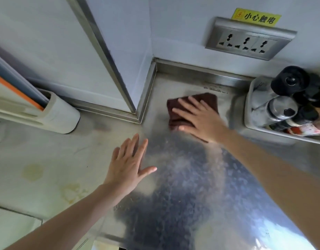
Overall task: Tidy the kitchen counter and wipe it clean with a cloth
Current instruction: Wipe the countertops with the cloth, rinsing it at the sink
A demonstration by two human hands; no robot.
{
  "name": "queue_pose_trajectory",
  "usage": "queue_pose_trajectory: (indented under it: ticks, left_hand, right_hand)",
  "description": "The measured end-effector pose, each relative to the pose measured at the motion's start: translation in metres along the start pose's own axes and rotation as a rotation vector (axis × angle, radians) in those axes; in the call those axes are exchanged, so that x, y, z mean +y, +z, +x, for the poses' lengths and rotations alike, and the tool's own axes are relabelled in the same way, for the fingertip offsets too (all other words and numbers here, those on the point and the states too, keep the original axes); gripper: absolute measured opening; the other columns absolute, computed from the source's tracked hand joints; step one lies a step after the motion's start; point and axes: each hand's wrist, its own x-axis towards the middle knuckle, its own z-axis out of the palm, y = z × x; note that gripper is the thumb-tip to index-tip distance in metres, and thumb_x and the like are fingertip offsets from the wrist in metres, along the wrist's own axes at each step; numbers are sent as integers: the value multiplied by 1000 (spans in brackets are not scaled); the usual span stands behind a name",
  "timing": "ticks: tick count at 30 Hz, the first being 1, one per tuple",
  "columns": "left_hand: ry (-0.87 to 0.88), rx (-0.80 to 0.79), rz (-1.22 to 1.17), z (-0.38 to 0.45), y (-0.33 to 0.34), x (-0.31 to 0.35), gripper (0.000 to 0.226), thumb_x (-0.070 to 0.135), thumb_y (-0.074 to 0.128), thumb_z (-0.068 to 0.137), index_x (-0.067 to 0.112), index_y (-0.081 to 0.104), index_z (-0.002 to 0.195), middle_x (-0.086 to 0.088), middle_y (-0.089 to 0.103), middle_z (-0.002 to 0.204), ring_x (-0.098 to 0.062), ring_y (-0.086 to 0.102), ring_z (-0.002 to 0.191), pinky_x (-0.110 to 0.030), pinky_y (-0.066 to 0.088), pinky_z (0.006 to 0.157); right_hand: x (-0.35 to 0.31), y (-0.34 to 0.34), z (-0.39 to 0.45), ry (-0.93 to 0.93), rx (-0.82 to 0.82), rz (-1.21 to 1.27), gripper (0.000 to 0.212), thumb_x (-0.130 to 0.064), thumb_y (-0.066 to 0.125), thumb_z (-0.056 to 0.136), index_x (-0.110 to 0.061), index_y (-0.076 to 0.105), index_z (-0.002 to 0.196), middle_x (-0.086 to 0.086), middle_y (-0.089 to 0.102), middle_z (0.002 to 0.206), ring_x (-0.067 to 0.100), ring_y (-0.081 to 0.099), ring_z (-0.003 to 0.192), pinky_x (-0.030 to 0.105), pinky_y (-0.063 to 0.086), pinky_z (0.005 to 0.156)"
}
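Observation:
A dark brown cloth [207, 100] lies flat on the steel counter [182, 186] near the back corner. My right hand [200, 120] presses on it with straight, spread fingers. My left hand [128, 165] rests flat on the bare counter to the left and nearer to me, fingers straight and holding nothing. Yellowish stains [72, 192] mark the counter at the left.
A steel tray [253, 123] of bottles and shakers stands at the right, close to the cloth. A white appliance [52, 112] sits at the left against the wall. A triple wall socket [249, 40] is above the counter's back edge. A steel-trimmed wall corner [137, 112] juts out.

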Motion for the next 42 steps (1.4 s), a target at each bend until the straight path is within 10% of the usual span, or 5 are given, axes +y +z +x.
queue_pose_trajectory:
  ticks: [8, 13, 20, 29, 42]
  left_hand:
    - [-79, -76, -69, 15, -11, -30, 113, 81, 34, 65, 22, -20, 144, -11, -26, 152, -31, -16, 143, -51, 7, 116]
    - [-86, -98, -77, 16, -10, -30, 110, 78, 41, 70, 24, -21, 144, -9, -29, 151, -31, -19, 142, -50, 7, 115]
    - [-84, -105, -90, 16, -11, -29, 112, 78, 41, 69, 23, -23, 143, -9, -30, 151, -31, -20, 141, -50, 4, 115]
    - [-82, -117, -107, 16, -10, -29, 112, 78, 41, 69, 23, -24, 142, -9, -31, 151, -31, -21, 141, -51, 4, 115]
    - [-67, -92, -113, 15, -9, -30, 111, 79, 39, 68, 24, -22, 143, -9, -28, 152, -31, -19, 142, -52, 5, 114]
  right_hand:
    - [-36, -6, 39, 371, 63, 182, 58, -57, 22, 94, -34, 17, 147, -3, 7, 158, 31, 0, 145, 50, 6, 116]
    - [-33, -5, 5, -139, -66, 24, 72, -70, 8, 84, -37, 18, 146, -7, 10, 157, 25, 4, 145, 45, 5, 115]
    - [-26, -11, 70, 422, 81, 187, 57, -56, 26, 95, -34, 18, 147, -3, 7, 158, 30, 2, 145, 48, 6, 116]
    - [-63, 5, 16, -49, -9, 19, 65, -65, 17, 86, -38, 21, 145, -7, 14, 157, 27, 9, 145, 48, 8, 114]
    - [-83, 4, 41, 364, 113, 154, 56, -56, 25, 95, -36, 19, 147, -5, 8, 158, 29, 3, 145, 47, 4, 115]
